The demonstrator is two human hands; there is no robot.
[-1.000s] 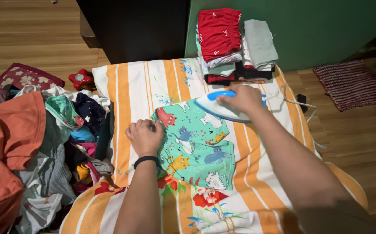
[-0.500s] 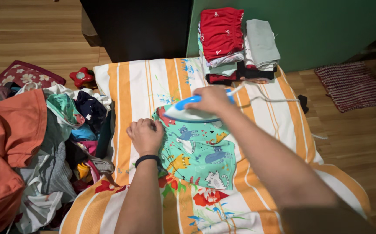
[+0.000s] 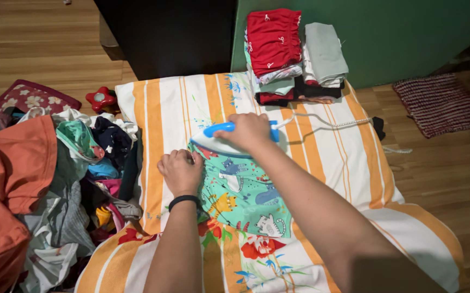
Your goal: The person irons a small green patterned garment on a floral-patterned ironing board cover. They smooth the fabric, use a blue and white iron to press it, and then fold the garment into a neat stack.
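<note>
Even, fairly bright indoor light falls from above, and colours look saturated. The right hand [image 3: 248, 130] and iron [image 3: 229, 140] cast a soft, short shadow onto the striped sheet [image 3: 332, 157] just to their right. The dark cabinet [image 3: 170, 32] at the far side is nearly black, without detail. The near forearms are slightly soft, and the wooden floor [image 3: 34, 49] bends a little toward the edges. No strong glare shows.
</note>
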